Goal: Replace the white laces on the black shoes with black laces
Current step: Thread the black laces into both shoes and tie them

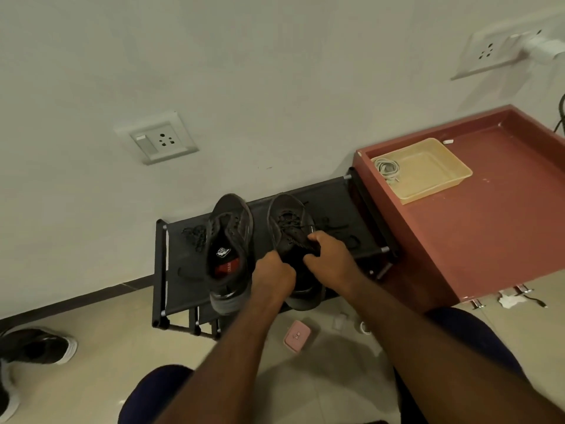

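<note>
**A:** Status?

**B:** Both hands are on the laced shoe (289,221), on the rack (336,197). My right hand (328,258) grasps it over the top eyelets. My left hand (273,275) is clenched at the eyelet edge just left of that. Lace or upper in the pinch, can't tell.

**A:** Step?

**B:** Looks like finishing the black lacing here. Dark crossings run forward of my grip, no white on it.

**A:** Other one?

**B:** The unlaced shoe (229,240) is just left of my left hand, tongue open. A loose black lace (195,235) lies beyond it, further left.

**A:** Next?

**B:** My read: snug the top crossing, let go, reach left past the unlaced shoe for that lace. Needs a clean pick of the lace end.
</note>
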Demonstrator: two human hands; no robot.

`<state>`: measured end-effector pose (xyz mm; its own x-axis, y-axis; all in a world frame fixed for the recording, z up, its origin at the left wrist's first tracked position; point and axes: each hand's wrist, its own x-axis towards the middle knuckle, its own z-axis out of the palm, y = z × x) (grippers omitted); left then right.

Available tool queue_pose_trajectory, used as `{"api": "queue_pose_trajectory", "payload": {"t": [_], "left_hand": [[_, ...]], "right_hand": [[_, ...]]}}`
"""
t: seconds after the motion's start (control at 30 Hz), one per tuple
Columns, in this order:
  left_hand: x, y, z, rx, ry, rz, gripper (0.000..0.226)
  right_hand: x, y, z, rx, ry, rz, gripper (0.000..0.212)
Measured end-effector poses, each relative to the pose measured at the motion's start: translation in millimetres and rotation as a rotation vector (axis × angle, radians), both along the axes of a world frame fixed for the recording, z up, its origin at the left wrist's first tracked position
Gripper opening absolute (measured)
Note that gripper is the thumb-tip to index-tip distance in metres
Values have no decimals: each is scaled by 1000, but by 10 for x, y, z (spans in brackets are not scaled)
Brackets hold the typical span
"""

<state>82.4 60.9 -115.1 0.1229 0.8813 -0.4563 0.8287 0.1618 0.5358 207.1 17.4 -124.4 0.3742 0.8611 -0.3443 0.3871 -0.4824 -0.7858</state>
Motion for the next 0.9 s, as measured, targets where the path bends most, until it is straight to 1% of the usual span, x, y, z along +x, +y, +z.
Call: {"api": "queue_pose_trajectory", "payload": {"t": [0.1, 0.2, 0.27, 0.37, 0.43, 0.5, 0.57, 0.67, 0.77, 0.83, 0.9], "left_hand": [[-130, -306, 89, 101, -1, -21, 27], [-320, -791, 158, 197, -66, 0, 32], [-436, -1076, 186, 199, -133, 57, 35], [-559, -1286, 169, 209, -184, 98, 28], [-584, -1307, 159, 259, -154, 47, 27], [-582, -1262, 109, 326, -69, -13, 32], [-583, -1197, 58, 374, -33, -43, 29], [-571, -1100, -73, 415, -95, -10, 29], [-515, -1009, -193, 440, -130, 38, 29], [-454, -880, -219, 431, -136, 54, 32], [-411, -732, -171, 385, -127, 63, 38]], "right_hand": [[-156, -250, 122, 11, 14, -25, 51], [-368, -579, 245, 4, -110, -34, 45], [-449, -757, 320, 7, -188, -20, 39], [-520, -961, 368, 25, -205, -7, 34], [-568, -1057, 344, 51, -220, -9, 33], [-606, -1128, 289, 63, -218, -27, 32], [-605, -1155, 213, 67, -204, -46, 32], [-514, -1082, 100, 54, -180, -66, 33], [-420, -913, -12, 25, -204, -45, 34], [-401, -748, -51, 8, -193, -59, 37], [-416, -598, -51, 8, -132, -104, 39]]}}
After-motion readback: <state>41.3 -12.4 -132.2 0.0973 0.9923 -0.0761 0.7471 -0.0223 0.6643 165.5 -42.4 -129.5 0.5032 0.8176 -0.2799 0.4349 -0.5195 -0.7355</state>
